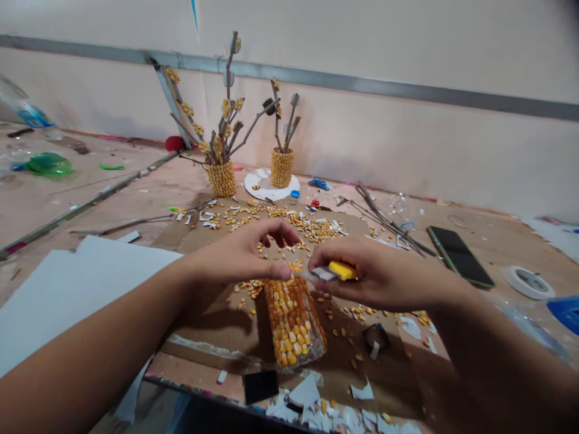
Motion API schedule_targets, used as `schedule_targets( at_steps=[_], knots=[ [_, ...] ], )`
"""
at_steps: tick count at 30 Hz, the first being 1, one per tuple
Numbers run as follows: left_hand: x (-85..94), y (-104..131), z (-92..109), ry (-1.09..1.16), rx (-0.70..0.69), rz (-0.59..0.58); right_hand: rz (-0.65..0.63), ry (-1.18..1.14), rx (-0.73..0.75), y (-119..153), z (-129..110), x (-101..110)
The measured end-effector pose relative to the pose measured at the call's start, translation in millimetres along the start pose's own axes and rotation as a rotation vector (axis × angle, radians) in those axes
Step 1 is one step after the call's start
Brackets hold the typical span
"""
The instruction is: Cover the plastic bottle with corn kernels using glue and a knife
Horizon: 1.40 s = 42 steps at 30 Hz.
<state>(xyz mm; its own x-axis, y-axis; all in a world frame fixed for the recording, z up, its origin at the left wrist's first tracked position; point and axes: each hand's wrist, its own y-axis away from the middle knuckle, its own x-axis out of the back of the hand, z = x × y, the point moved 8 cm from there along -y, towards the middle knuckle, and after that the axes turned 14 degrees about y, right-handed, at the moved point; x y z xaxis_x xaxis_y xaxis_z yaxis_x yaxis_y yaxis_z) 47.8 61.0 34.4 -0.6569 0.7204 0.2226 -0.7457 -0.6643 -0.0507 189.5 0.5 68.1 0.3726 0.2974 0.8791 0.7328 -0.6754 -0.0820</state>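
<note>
My right hand (384, 271) is closed around a utility knife (342, 270) with a yellow and grey handle; its blade points left. My left hand (248, 256) is held out with curved fingers apart, the thumb at the blade's tip. I cannot tell whether thumb and blade touch. Below both hands is a clear plastic cylinder (296, 328) covered in rows of corn kernels, with a bare patch at its lower right. The hands hide its upper end. Loose kernels (312, 226) and white scraps lie around it on a cardboard sheet (212, 337).
Behind stand two kernel-covered pots (221, 179) (283, 169) holding twigs, the smaller on a white disc (260, 191). To the right are loose twigs (384, 217), a phone (459, 256) and a tape roll (529, 283). White paper (90, 289) lies left; torn scraps (312, 398) line the front edge.
</note>
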Motion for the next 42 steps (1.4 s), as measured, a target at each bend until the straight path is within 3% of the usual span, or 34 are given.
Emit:
schedule_targets(
  at_steps=[4, 9, 15, 27, 42],
  knots=[
    [2.4, 2, -8, -0.169, 0.152, -0.127, -0.286, 0.045, -0.037, 7, -9, -17],
    [-1.8, 4, -17, -0.227, 0.249, -0.156, -0.390, 0.043, -0.036, 6, -21, -29],
    [-2.8, 2, -17, -0.229, 0.223, -0.150, -0.415, 0.070, -0.032, 5, -23, -34],
    [-2.7, 0, -13, -0.190, 0.144, -0.154, -0.350, 0.052, -0.077, 4, -16, -28],
    [-4.7, 0, -15, -0.253, 0.179, -0.187, -0.333, 0.110, -0.072, 0, -20, -31]
  ],
)
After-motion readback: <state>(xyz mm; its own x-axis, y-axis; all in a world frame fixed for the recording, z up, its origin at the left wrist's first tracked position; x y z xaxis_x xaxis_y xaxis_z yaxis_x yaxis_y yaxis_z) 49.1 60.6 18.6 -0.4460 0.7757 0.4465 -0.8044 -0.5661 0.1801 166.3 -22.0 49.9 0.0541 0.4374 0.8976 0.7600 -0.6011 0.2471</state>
